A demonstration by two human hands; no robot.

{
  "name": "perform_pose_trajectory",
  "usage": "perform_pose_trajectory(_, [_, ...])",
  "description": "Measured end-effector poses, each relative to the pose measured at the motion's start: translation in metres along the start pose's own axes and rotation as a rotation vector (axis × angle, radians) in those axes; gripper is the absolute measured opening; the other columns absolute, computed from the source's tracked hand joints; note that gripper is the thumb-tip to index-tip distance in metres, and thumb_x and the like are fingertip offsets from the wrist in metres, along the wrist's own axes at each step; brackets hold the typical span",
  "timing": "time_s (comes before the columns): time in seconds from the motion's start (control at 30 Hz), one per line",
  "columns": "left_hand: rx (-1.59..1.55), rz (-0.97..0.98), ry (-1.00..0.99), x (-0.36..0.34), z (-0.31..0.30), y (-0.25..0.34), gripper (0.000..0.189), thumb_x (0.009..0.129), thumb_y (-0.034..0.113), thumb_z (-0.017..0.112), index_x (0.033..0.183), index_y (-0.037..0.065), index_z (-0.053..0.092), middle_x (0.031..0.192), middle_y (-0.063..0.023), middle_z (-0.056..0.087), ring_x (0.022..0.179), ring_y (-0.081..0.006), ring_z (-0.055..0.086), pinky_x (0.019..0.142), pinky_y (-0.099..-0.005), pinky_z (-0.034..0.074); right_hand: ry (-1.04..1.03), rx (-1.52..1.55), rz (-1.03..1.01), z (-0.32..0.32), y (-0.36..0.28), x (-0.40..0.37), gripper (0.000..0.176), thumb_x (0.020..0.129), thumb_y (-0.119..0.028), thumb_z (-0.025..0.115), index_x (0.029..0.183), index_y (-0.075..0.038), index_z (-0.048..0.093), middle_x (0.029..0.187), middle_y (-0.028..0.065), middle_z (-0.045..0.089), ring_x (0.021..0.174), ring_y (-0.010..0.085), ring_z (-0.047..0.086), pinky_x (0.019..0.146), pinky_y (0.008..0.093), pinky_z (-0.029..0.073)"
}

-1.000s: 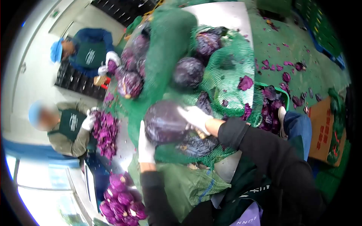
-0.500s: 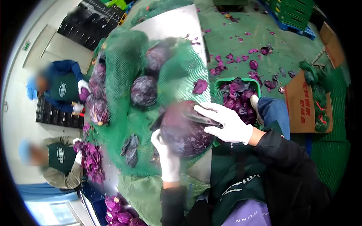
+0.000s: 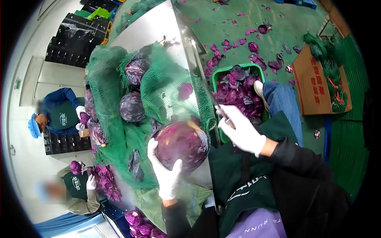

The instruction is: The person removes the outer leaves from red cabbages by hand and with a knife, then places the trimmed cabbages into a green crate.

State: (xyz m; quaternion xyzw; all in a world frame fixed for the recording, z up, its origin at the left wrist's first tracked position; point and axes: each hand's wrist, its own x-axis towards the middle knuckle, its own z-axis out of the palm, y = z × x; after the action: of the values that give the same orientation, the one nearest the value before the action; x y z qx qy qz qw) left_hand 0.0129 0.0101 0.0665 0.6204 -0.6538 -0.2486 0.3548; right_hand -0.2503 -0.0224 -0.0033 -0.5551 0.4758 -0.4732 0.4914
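Note:
A large red cabbage (image 3: 181, 144) rests on the green mesh netting over the metal table. My left hand (image 3: 166, 172), in a white glove, grips its near left side, with the thumb in front and the fingers around the edge. To the right of the cabbage and apart from it, my gloved right hand (image 3: 242, 131) is closed around a knife (image 3: 219, 108), whose dark blade points up and left. Below that hand stands a green crate (image 3: 216, 79) holding purple leaves (image 3: 238, 91). Two more red cabbages, a round one (image 3: 132, 107) and another (image 3: 137, 71), lie in the netting (image 3: 105, 79).
Opposite, two co-workers (image 3: 63, 115) (image 3: 75, 184) handle cabbages beside a pile of purple leaves (image 3: 106, 182). Trimmed cabbages (image 3: 139, 224) lie at the lower left. A cardboard box (image 3: 313, 85) with netting stands right. Leaf scraps (image 3: 254, 47) litter the floor.
My right hand has moved off the cabbage towards the crate, with the knife in it. The cabbage has turned under my left hand, showing a paler purple face. The view has shifted.

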Motion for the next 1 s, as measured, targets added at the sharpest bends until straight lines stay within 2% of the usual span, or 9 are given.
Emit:
perform_pose_trajectory(0.1, [-0.007,0.002,0.005,-0.006,0.001,0.0,0.092,0.073,0.037,0.079,0.145,0.004,0.032,0.152,-0.0187,0.032,0.143,-0.0337,0.03,0.12,-0.0452,0.02,-0.245,-0.086,0.091,0.0,-0.015,-0.023,0.059,0.1,-0.015,0.052,0.154,-0.01,0.03,0.098,0.0109,0.058,0.08,0.0153,0.056,0.078,0.0292,0.049])
perform_pose_trajectory(0.2, [-0.101,-0.001,0.025,-0.009,0.003,-0.008,0.096,0.073,0.041,0.079,0.147,0.005,0.03,0.153,-0.0175,0.031,0.143,-0.0329,0.029,0.12,-0.0456,0.02,-0.252,-0.122,0.158,0.008,-0.007,-0.036,0.043,0.098,-0.021,0.051,0.137,-0.004,0.049,0.107,0.0224,0.062,0.097,0.0361,0.064,0.085,0.0404,0.052])
perform_pose_trajectory(0.37, [-0.201,-0.103,0.025,-0.011,0.007,-0.001,0.11,0.071,0.046,0.082,0.154,0.005,0.023,0.155,-0.0148,0.028,0.142,-0.0296,0.032,0.119,-0.0438,0.024,-0.273,-0.416,-0.202,0.016,-0.048,-0.032,0.037,0.097,-0.021,0.052,0.126,0.002,0.055,0.088,0.016,0.062,0.067,0.027,0.063,0.054,0.0356,0.052])
perform_pose_trajectory(0.4, [-0.191,-0.091,0.04,-0.01,0.009,0.0,0.11,0.071,0.052,0.081,0.153,0.005,0.025,0.154,-0.0143,0.03,0.142,-0.0294,0.033,0.119,-0.0438,0.024,-0.164,-0.448,-0.335,0.025,-0.039,-0.033,0.036,0.095,-0.019,0.057,0.127,-0.004,0.052,0.08,0.0111,0.058,0.055,0.0273,0.059,0.047,0.0374,0.049])
perform_pose_trajectory(0.57, [-0.162,-0.076,0.074,-0.006,0.02,0.017,0.111,0.071,0.063,0.078,0.151,0.004,0.03,0.153,-0.014,0.034,0.14,-0.0296,0.035,0.118,-0.0442,0.025,-0.221,-0.57,-0.284,0.038,-0.027,-0.033,0.021,0.096,-0.022,0.054,0.1,-0.003,0.047,0.073,0.0143,0.057,0.055,0.0319,0.059,0.049,0.0404,0.049])
perform_pose_trajectory(0.6, [-0.156,-0.081,0.074,-0.008,0.02,0.017,0.111,0.071,0.063,0.078,0.151,0.004,0.03,0.153,-0.0141,0.034,0.14,-0.0298,0.035,0.118,-0.0443,0.026,-0.212,-0.555,-0.262,0.038,-0.024,-0.033,0.022,0.097,-0.022,0.053,0.1,-0.001,0.046,0.071,0.016,0.057,0.058,0.0355,0.06,0.052,0.0429,0.05])
perform_pose_trajectory(0.63, [-0.153,-0.021,0.069,-0.009,0.018,0.011,0.105,0.067,0.034,0.086,0.151,0.003,0.031,0.153,-0.0181,0.033,0.14,-0.0338,0.034,0.117,-0.0476,0.026,-0.279,-0.54,-0.137,0.037,-0.02,-0.033,0.022,0.097,-0.021,0.052,0.101,-0.001,0.045,0.072,0.0173,0.058,0.059,0.0367,0.06,0.052,0.0442,0.05])
perform_pose_trajectory(0.9, [0.422,0.238,0.05,-0.012,0.04,0.044,0.11,0.059,0.043,0.092,0.146,0.003,0.038,0.149,-0.0252,0.034,0.139,-0.0445,0.032,0.112,-0.056,0.031,-0.387,-0.563,0.093,0.003,-0.018,-0.029,0.022,0.096,-0.014,0.053,0.103,0.002,0.039,0.062,0.021,0.057,0.056,0.0401,0.06,0.051,0.0482,0.047])
perform_pose_trajectory(1.0, [0.234,0.148,0.028,0.007,0.03,0.027,0.113,0.06,0.038,0.091,0.149,0.002,0.032,0.151,-0.022,0.033,0.14,-0.0366,0.034,0.116,-0.0475,0.028,-0.329,-0.587,-0.147,0.017,0.002,-0.017,0.023,0.094,-0.012,0.055,0.102,0.002,0.04,0.06,0.0192,0.055,0.053,0.0382,0.059,0.049,0.0462,0.047])
